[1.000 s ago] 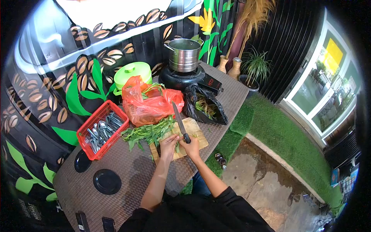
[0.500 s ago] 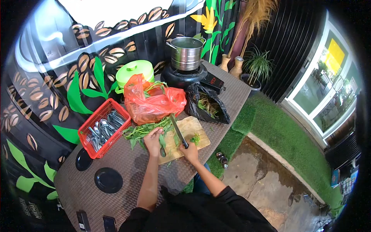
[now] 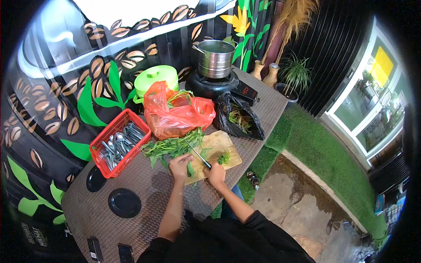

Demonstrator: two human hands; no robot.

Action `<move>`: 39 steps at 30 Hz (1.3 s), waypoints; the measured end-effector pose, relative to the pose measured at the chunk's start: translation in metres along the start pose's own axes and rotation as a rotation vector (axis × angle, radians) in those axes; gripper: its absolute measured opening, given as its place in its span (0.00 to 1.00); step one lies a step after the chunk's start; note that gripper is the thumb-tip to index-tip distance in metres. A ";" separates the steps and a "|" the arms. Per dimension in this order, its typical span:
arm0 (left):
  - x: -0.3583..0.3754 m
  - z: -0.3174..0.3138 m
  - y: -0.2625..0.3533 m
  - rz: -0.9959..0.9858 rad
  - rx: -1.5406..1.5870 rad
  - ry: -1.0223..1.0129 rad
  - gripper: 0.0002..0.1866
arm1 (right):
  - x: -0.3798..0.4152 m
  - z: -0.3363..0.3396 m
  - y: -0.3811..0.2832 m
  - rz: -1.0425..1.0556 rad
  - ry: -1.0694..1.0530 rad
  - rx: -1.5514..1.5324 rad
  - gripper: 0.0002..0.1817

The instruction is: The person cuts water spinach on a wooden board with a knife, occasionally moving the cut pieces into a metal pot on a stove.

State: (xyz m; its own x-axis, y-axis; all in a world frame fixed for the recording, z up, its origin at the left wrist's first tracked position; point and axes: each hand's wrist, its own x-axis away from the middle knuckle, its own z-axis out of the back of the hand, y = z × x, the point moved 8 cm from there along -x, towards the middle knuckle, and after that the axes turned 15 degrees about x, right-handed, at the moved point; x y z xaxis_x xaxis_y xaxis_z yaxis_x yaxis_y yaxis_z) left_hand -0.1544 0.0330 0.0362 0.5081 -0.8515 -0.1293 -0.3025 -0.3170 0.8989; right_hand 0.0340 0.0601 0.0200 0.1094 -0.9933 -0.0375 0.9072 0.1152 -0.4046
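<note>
My right hand [image 3: 216, 175] grips the black handle of a knife [image 3: 200, 156], whose blade slants up and to the left over the cutting board. My left hand [image 3: 179, 167] is closed, fingertips pinched on leafy greens close beside the blade; a leaf [image 3: 190, 169] hangs by the fingers. A heap of long-stemmed leafy greens [image 3: 164, 148] lies across the left edge of the wooden cutting board [image 3: 218, 142] and on the table. A small pile of picked greens [image 3: 224, 157] sits on the board's right side.
Behind the board stand a red plastic bag [image 3: 175, 116] of greens and a black bag [image 3: 237, 118] with stems. A pot [image 3: 215, 59] rests on a portable stove [image 3: 245, 90]. Left are a red cutlery basket [image 3: 103, 162], black plates [image 3: 124, 203] and a green lidded pot [image 3: 155, 79].
The knife blade has swung lower and to the left, toward my left hand. My left fingers have closed from a raised, looser pose and come nearer the blade. The view has shifted slightly.
</note>
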 end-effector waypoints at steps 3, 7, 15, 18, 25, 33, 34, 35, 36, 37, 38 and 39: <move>0.005 0.003 -0.019 0.114 -0.104 0.000 0.09 | -0.002 -0.006 -0.001 0.017 0.011 0.089 0.14; 0.013 0.008 -0.043 0.209 0.031 0.004 0.09 | 0.000 -0.009 -0.001 0.039 0.030 0.112 0.14; 0.008 0.010 -0.051 0.151 -0.076 0.012 0.08 | -0.008 -0.010 0.033 0.084 -0.169 -0.122 0.15; 0.003 0.002 -0.055 0.151 -0.063 -0.011 0.09 | -0.014 0.016 0.029 0.184 -0.253 -0.184 0.13; -0.007 -0.032 -0.030 0.131 -0.120 -0.163 0.08 | -0.023 0.073 0.005 0.288 -0.401 -0.494 0.06; 0.019 -0.072 -0.029 0.531 0.001 -0.429 0.10 | -0.038 0.078 -0.017 0.559 -0.304 -0.148 0.06; 0.026 -0.077 -0.022 0.589 0.074 -0.413 0.10 | -0.037 0.080 -0.020 0.559 -0.304 -0.149 0.06; 0.030 -0.080 -0.019 0.647 0.147 -0.396 0.11 | -0.037 0.082 -0.019 0.512 -0.289 -0.164 0.07; 0.029 -0.078 -0.022 0.647 0.146 -0.395 0.11 | -0.039 0.083 -0.017 0.465 -0.274 -0.178 0.07; 0.028 -0.076 -0.027 0.670 0.168 -0.386 0.11 | -0.039 0.082 -0.017 0.465 -0.274 -0.179 0.07; 0.028 -0.074 -0.031 0.693 0.189 -0.377 0.12 | -0.039 0.080 -0.016 0.443 -0.272 -0.239 0.07; 0.028 -0.073 -0.031 0.693 0.189 -0.376 0.12 | -0.039 0.079 -0.014 0.420 -0.270 -0.299 0.07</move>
State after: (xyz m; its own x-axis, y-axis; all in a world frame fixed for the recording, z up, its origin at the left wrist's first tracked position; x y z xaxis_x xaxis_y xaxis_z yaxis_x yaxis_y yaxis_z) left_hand -0.0724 0.0497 0.0354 -0.1402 -0.9530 0.2685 -0.5975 0.2976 0.7446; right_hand 0.0492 0.0985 0.0988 0.5701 -0.8209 -0.0323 0.6138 0.4517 -0.6475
